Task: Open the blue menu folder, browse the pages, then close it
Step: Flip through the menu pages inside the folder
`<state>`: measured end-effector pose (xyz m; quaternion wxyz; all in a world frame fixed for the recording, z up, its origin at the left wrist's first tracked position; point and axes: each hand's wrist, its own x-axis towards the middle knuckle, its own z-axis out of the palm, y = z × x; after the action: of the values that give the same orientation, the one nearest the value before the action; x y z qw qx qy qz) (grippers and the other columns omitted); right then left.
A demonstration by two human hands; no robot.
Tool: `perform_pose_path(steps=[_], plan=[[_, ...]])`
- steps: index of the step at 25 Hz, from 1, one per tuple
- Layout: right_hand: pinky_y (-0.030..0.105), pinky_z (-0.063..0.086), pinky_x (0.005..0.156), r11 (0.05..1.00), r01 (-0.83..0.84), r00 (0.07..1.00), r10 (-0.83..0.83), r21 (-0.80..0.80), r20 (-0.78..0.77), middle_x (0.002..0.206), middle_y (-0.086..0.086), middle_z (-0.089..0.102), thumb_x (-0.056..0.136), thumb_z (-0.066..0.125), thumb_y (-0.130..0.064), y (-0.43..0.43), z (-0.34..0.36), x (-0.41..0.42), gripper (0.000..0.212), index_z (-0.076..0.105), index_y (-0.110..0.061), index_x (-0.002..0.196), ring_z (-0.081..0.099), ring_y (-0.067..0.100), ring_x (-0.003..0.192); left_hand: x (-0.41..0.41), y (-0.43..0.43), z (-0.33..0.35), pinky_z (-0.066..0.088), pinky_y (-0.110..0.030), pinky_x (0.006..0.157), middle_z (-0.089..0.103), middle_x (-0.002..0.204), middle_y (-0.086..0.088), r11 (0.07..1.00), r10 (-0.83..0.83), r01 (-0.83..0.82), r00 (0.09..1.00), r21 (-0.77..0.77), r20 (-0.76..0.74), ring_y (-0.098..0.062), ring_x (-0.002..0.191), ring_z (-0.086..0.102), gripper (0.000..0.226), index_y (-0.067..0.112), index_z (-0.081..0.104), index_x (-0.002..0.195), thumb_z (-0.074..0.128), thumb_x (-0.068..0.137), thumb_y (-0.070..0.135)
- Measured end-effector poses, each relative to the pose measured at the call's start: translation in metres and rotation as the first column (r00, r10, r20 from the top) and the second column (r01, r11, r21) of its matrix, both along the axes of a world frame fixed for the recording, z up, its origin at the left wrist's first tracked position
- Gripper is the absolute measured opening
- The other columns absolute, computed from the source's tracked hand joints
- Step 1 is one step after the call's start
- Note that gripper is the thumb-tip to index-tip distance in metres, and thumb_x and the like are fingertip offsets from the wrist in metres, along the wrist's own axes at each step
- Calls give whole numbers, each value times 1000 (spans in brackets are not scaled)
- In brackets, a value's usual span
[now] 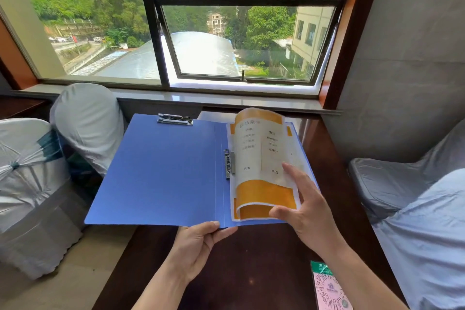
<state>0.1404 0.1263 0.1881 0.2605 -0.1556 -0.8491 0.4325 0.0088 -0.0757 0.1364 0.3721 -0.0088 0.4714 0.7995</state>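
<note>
On the table, left hand pinches open blue folder; right hand lifts page.

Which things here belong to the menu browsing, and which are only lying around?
Belong to the job: blue menu folder, open; menu page, lifted by right hand; left hand gripping the folder's near edge.

Just lying about: pink QR card on the table; covered chairs.

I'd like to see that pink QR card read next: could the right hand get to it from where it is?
Probably yes. The pink QR card lies uncovered on the dark table, beside the right forearm, with nothing between. But the right hand is curling a menu page and would have to release it.
</note>
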Motion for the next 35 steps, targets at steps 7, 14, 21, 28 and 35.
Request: perform_pose_path(steps=[7, 14, 21, 28, 35], plan=[[15, 30, 113, 992, 19, 986, -39, -122, -161, 163, -21, 19, 60, 42, -97, -23, 20, -12, 99, 12, -57, 146, 23, -8, 146, 2, 3, -6, 65, -44, 68, 60, 71, -18, 999, -32, 32, 999, -12, 10, -41, 75, 74, 18, -19, 65, 74, 55, 89, -14], [52, 35, 118, 988, -87, 974, 57, -131, -217, 166, -30, 1, 88, 53, -64, -59, 33, -51, 88, -9, -58, 151, 15, 7, 154, 18, 16, -10, 59, -58, 82, 66, 125, -28, 985, -46, 57, 996, 161, -73, -49, 107, 67, 44, -8, 54, 128, 51, 86, -21], [36, 12, 125, 966, -245, 967, 236, 88, 96, 160, -28, -3, 81, 34, -84, -85, 12, -74, 95, -6, -42, 156, 1, -6, 147, 28, 16, -4, 60, -48, 80, 63, 126, -34, 977, -56, 77, 993, 201, -107, -47, 113, 64, 59, -9, 45, 137, 60, 80, -13], [29, 17, 124, 995, -100, 992, 98, 24, 85, 163, -19, 22, 90, 33, -75, -60, 4, -54, 80, 20, -35, 157, 13, -7, 146, 20, 13, -5, 58, -56, 85, 62, 133, -26, 959, -49, 92, 986, 269, -161, -49, 115, 62, 58, 12, 56, 135, 47, 88, -20], [40, -1, 126, 789, 231, 892, -405, 570, 199, 169, 6, 14, 88, 4, -80, 1, -14, 12, 95, 17, -20, 159, 1, 19, 156, -2, 11, -5, 59, -55, 81, 69, 125, -18, 938, 41, -3, 994, 347, -103, -45, 114, 65, 50, 17, 70, 116, 55, 82, -17]])
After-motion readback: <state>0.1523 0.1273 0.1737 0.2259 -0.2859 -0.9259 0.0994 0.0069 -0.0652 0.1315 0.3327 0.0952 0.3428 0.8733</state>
